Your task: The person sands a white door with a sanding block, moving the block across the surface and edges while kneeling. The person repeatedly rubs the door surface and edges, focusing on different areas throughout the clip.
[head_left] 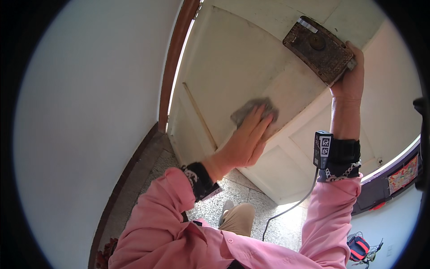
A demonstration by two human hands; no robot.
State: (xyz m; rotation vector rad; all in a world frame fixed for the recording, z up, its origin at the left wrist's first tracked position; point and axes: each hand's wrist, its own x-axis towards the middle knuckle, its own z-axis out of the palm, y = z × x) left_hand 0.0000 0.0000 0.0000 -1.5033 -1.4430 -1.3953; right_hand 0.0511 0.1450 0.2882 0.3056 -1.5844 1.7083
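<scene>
Head view showed 2 bare hands raised against a cream-painted door (233,58). Under the flat fingers of the left hand (245,142) lay a small grey cloth (251,107), pressed onto the door panel; the fingers were extended and close together, not curled, with the cloth's crumpled edge showing just beyond the fingertips (262,117) and to their left. The palm sat below the cloth, toward the pink sleeve (165,210) and a dark wrist strap.

Up and to the right of those fingers, well apart from the cloth, the right hand (350,76) gripped the edge of the door. Its fingers were wrapped round the door edge just beside the lower right corner of a rusty brown rim lock (319,49), touching or nearly touching its case; the fisheye bend made it hard to tell which. A black wristband with a small marked box (323,149) sat on the right forearm, and a thin cable (291,206) hung from it.

Left of the left fingers ran the brown door frame (172,67) and a pale wall (89,112). Below both hands lay a speckled stone floor (233,197), a tan trouser leg and a shoe tip.
</scene>
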